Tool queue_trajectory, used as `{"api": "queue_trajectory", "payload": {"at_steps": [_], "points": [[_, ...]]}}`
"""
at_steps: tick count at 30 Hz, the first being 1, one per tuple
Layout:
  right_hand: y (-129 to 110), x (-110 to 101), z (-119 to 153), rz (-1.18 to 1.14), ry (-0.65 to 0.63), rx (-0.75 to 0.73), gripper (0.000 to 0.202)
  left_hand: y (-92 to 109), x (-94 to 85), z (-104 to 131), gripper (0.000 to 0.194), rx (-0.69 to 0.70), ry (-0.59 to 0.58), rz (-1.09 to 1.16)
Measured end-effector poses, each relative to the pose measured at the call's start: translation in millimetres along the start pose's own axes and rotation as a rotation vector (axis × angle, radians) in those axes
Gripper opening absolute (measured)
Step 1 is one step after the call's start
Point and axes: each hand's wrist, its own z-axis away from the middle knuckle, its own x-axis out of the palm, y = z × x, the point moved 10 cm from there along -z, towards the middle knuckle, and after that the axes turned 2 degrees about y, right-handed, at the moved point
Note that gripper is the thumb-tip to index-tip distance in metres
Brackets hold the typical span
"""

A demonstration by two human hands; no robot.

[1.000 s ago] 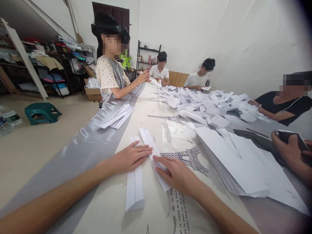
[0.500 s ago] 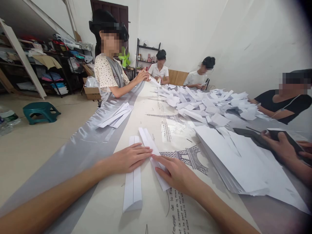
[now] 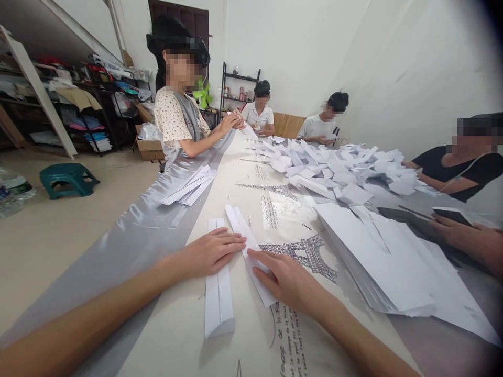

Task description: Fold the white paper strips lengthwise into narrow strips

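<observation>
Two long folded paper strips lie in front of me on the printed tablecloth (image 3: pixel 298 345). My left hand (image 3: pixel 215 252) rests flat across the left paper strip (image 3: pixel 219 298), its fingertips reaching onto the right one. The right paper strip (image 3: pixel 242 226) slants beside it, and my right hand (image 3: pixel 286 277) presses on its near half with the fingers stretched and the thumb apart. Part of each strip is hidden beneath my hands. The left strip's near end stands slightly raised, with a crease running down its length.
A stack of white paper sheets (image 3: pixel 385 262) lies to the right, with a heap of folded papers (image 3: pixel 326 162) behind it. More folded strips (image 3: pixel 190 186) lie at the left table edge. Several people sit or stand around the table; one hand (image 3: pixel 467 241) at right holds a phone.
Near the same spot, my hands stay on the paper strips. The left strip's near end has swung slightly right. At the right, the other person's phone and hands have shifted.
</observation>
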Motion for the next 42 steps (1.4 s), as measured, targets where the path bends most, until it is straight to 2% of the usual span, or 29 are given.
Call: {"api": "queue_trajectory", "payload": {"at_steps": [15,24,36,42], "points": [[-1,-2,0,0.008,0.008,-0.001,0.035,-7,3.2,2,0.040,-0.040,-0.014,-0.071],[0,-1,1,0.002,0.004,-0.018,0.034,13,-2.1,0,0.043,0.108,0.001,-0.010],[-1,-3,1,0.035,0.028,-0.019,0.033,-1,0.5,0,0.039,-0.016,0.019,-0.071],[-1,-1,-1,0.030,0.012,-0.010,0.033,-2,-0.7,1,0.039,-0.022,0.038,-0.067]]}}
